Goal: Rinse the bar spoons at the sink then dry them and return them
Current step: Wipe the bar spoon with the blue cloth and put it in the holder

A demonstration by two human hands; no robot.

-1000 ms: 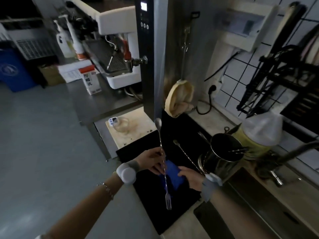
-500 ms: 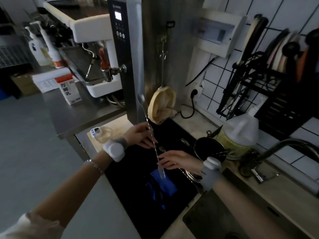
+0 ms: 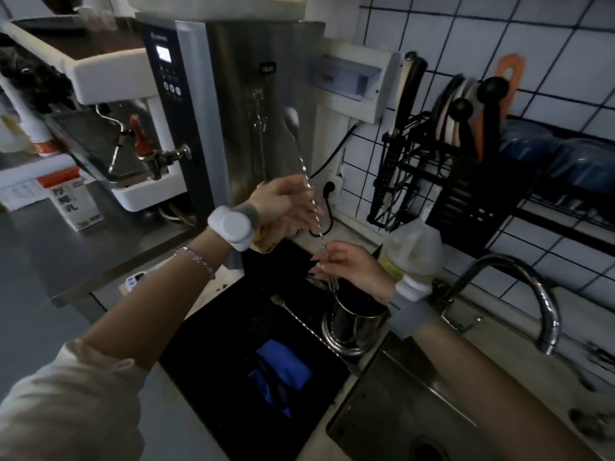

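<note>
- the left hand [image 3: 286,207] pinches the twisted steel stem of a long bar spoon [image 3: 307,191] at about mid-length, fingers closed on it; the spoon stands nearly upright, its small oval bowl at the top, far end.
- the right hand [image 3: 352,269] closes its fingertips [image 3: 321,266] around the lower stem of the same spoon, just above the rim of a round, polished metal cup [image 3: 352,322].
- the spoon's lower end dips toward the dark mouth of the cup; whether it touches inside cannot be told.
- a second bar spoon [image 3: 299,319], also spiral-stemmed, lies flat on the black mat [image 3: 213,334], its end running against the near-left side of the cup.
- a crumpled blue cloth [image 3: 283,374] sits on the mat, nearer than the cup.
- to the right, a curved chrome faucet [image 3: 529,294] arches over the dull steel sink [image 3: 399,414].
- behind the hands stands a tall brushed-steel water boiler [image 3: 233,111]; a black wire rack [image 3: 449,181] hangs on the white tiled wall to the far right.
</note>
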